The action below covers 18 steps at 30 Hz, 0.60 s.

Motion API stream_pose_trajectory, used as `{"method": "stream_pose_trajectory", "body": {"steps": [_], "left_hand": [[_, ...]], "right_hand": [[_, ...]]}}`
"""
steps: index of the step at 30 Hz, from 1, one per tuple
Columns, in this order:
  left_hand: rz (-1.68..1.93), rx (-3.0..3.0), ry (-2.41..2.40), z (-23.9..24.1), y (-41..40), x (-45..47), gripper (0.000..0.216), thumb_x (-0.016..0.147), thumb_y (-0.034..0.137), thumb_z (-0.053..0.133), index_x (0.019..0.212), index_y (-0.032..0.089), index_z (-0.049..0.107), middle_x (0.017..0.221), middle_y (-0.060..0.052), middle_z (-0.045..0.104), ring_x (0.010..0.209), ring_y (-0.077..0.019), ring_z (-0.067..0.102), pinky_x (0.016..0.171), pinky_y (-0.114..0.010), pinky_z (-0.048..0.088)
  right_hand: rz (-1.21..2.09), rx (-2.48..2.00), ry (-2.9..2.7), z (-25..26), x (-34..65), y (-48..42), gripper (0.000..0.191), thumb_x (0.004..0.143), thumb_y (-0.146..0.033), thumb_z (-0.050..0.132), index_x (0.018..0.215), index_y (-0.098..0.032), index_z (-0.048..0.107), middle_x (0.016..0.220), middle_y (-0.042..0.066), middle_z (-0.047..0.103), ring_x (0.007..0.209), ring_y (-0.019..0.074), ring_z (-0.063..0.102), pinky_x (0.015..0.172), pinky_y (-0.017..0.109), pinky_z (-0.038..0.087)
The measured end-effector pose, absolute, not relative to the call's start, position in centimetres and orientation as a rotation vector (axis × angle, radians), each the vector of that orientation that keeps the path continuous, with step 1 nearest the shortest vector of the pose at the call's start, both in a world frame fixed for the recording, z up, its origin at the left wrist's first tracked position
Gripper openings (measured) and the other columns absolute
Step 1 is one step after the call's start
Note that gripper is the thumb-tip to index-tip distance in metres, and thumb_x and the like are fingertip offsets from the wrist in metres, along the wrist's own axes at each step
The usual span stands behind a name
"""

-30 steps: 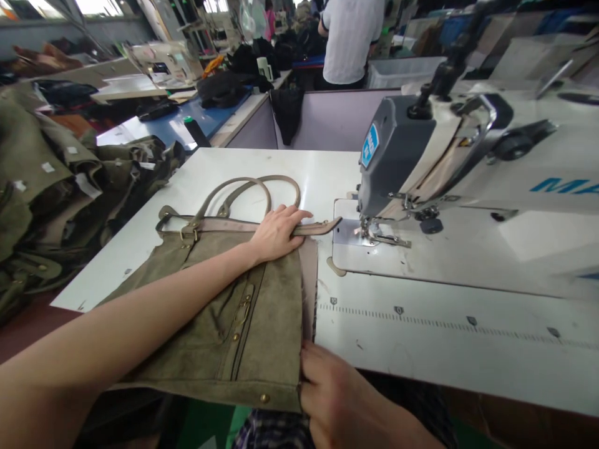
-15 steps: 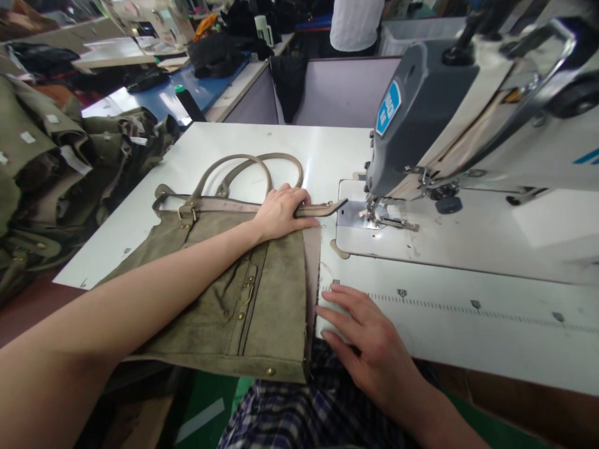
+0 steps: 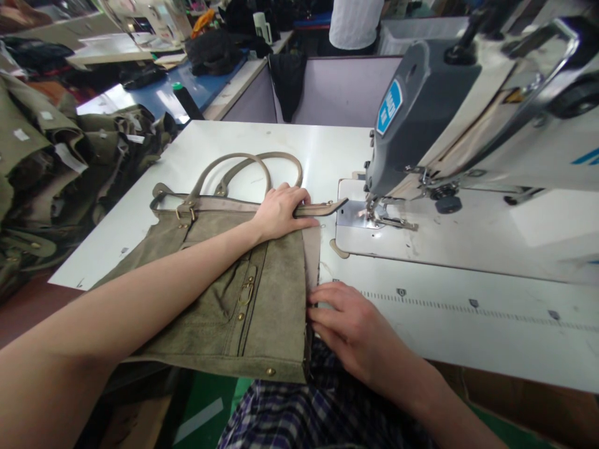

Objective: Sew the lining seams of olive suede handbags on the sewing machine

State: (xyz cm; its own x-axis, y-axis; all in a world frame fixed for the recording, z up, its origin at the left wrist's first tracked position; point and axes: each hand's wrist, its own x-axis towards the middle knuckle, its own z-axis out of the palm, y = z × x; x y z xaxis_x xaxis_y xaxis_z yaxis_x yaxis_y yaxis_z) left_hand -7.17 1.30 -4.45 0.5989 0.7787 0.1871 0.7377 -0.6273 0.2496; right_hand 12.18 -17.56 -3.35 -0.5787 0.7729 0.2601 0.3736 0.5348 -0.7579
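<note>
An olive-green handbag with brass fittings lies flat, its two looped handles pointing away from me. My left hand rests on the bag near its top edge, thumb spread to the right. Between that thumb and the forefinger runs the bag's zip band, its loose end reaching toward the sewing machine. At the bag's raw right edge, my right hand has its fingertips on the layers of material. Its thumb is mostly hidden. The machine's presser foot stands right of the band's end.
Printed ruler marks run along the front of the white table. More olive bag pieces are heaped at the left. A dark thread cone stands behind the table's far left corner. A person in a white top is in the background.
My right hand has moved left from the tabletop onto the bag's right edge, and its fingers have drawn closer together. My left hand and the bag have stayed in place.
</note>
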Motion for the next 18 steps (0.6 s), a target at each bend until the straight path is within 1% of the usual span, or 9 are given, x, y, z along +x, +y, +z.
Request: {"method": "stream_pose_trajectory", "body": {"steps": [3,5,8,10,13,15,17,18], "left_hand": [[0.421,2.681,1.278,-4.4,1.2,-7.1,0.044,0.080,0.058,0.069,0.096,0.019,0.058,0.096,-0.003,0.065,0.089,-0.0236,0.052,0.078,-0.033,0.038],[0.424,2.682,1.283,-4.4,1.2,-7.1,0.044,0.079,0.059,0.069,0.096,0.019,0.058,0.096,-0.003,0.065,0.090,-0.0238,0.052,0.078,-0.033,0.038],[0.419,2.673,1.290,-4.3,1.1,-7.0,0.045,0.079,0.059,0.069,0.096,0.019,0.058,0.096,-0.003,0.065,0.090,-0.0242,0.053,0.079,-0.034,0.038],[0.407,2.664,1.295,-4.2,1.1,-7.0,0.044,0.079,0.058,0.069,0.095,0.019,0.057,0.096,-0.004,0.065,0.090,-0.0245,0.053,0.079,-0.034,0.039],[0.389,2.647,1.301,-4.2,1.2,-7.0,0.044,0.079,0.058,0.069,0.095,0.019,0.057,0.096,-0.004,0.065,0.091,-0.0249,0.053,0.078,-0.035,0.039],[0.379,2.642,1.299,-4.2,1.3,-7.0,0.044,0.079,0.058,0.068,0.094,0.019,0.057,0.095,-0.004,0.065,0.091,-0.0251,0.053,0.078,-0.035,0.038],[0.365,2.648,1.299,-4.2,1.4,-7.0,0.042,0.080,0.058,0.067,0.091,0.019,0.057,0.091,-0.005,0.064,0.090,-0.0251,0.053,0.077,-0.035,0.038],[0.354,2.655,1.298,-4.2,1.4,-7.0,0.041,0.080,0.057,0.067,0.089,0.019,0.057,0.090,-0.005,0.063,0.089,-0.0249,0.052,0.077,-0.035,0.038]], "right_hand": [[0.919,-0.931,-2.214,-2.9,12.4,-16.9,0.015,0.092,-0.004,0.057,0.095,-0.013,0.069,0.104,0.010,0.065,0.101,0.0243,0.057,0.091,0.040,0.050],[0.882,-0.938,-2.265,-2.6,12.5,-16.6,0.015,0.091,-0.004,0.057,0.093,-0.013,0.069,0.103,0.010,0.065,0.101,0.0245,0.057,0.091,0.042,0.049],[0.903,-0.903,-2.362,-2.2,12.7,-16.6,0.012,0.088,-0.007,0.063,0.096,-0.015,0.067,0.112,0.009,0.063,0.112,0.0256,0.053,0.101,0.044,0.044],[0.929,-0.880,-2.402,-2.0,12.8,-16.7,0.017,0.085,-0.007,0.067,0.099,-0.016,0.066,0.117,0.009,0.062,0.118,0.0251,0.050,0.107,0.044,0.040],[0.874,-0.908,-2.449,-2.1,12.6,-17.1,0.023,0.081,-0.004,0.065,0.101,-0.017,0.065,0.120,0.009,0.061,0.121,0.0239,0.049,0.110,0.043,0.038],[0.791,-0.907,-2.479,-2.6,12.2,-17.4,0.020,0.083,-0.004,0.062,0.098,-0.017,0.065,0.121,0.010,0.061,0.124,0.0249,0.048,0.114,0.046,0.034],[0.712,-0.853,-2.475,-3.2,11.8,-17.7,0.016,0.090,-0.006,0.055,0.094,-0.016,0.066,0.114,0.010,0.064,0.123,0.0251,0.050,0.117,0.050,0.028],[0.680,-0.806,-2.455,-3.6,11.6,-17.8,0.019,0.094,-0.007,0.050,0.093,-0.016,0.066,0.108,0.010,0.066,0.119,0.0246,0.053,0.118,0.051,0.027]]}}
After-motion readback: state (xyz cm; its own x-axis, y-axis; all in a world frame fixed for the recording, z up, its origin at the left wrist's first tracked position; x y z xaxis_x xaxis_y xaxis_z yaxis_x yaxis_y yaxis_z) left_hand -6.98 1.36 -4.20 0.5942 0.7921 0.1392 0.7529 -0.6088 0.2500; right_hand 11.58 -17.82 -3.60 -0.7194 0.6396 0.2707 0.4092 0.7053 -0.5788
